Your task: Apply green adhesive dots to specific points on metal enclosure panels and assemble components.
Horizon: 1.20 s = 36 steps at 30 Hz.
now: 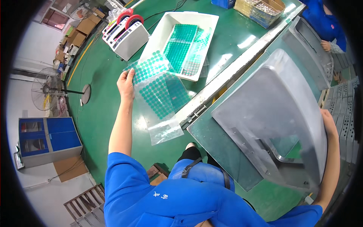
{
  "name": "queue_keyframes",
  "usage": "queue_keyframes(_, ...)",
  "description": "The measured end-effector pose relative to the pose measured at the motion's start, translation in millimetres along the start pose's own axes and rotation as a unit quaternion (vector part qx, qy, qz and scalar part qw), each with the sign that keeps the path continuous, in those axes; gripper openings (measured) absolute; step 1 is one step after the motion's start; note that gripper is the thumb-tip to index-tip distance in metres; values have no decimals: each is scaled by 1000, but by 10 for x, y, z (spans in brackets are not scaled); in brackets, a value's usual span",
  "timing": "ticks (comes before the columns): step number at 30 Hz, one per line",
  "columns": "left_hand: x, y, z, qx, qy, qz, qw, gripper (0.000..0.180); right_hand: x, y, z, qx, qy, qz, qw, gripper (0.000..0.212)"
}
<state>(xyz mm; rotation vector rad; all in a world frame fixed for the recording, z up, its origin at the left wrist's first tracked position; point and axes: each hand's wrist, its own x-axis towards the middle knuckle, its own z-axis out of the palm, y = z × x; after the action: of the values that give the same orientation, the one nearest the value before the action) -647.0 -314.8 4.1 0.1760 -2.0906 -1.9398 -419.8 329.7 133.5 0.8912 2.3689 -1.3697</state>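
Observation:
Pinched in my left hand (126,84) is the corner of a clear sheet of green round stickers (155,94). The sheet hangs down bent, over the near edge of a white plastic bin (189,16). More green sticker sheets (181,43) lie inside that bin. My right hand (329,123) is closed round the far right edge of a large grey moulded cover (264,102), its fingers partly hidden behind the edge. The cover stands tilted on the green table and has a rectangular opening near its lower side.
A white tape dispenser (128,39) with red reels stands beyond the bin. At the back is a box of small parts (261,11). Another grey cover (308,47) lies near a co-worker in blue (325,22). Perforated grey parts (342,113) are stacked at the right.

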Motion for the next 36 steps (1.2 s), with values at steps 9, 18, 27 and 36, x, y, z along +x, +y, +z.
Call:
queue_keyframes(9, 462, -215, -650, 81, 187, 43, 978, 20, 1296, 346, -495, -64, 33, 8, 997, 74)
queue_keyframes(18, 1465, -485, -1102, 297, 213, 189, 911, 14, 1815, 433, -408, -52, 87, 68, 993, 75)
queue_keyframes(27, 2443, -473, 615, 329, 53, 209, 919, 14, 2118, 343, -324, -150, 142, 102, 973, 73)
queue_keyframes(36, 2671, 219, 910, -8, 18, 265, 964, 21, 2514, 590, 240, -200, 128, 39, 971, 66)
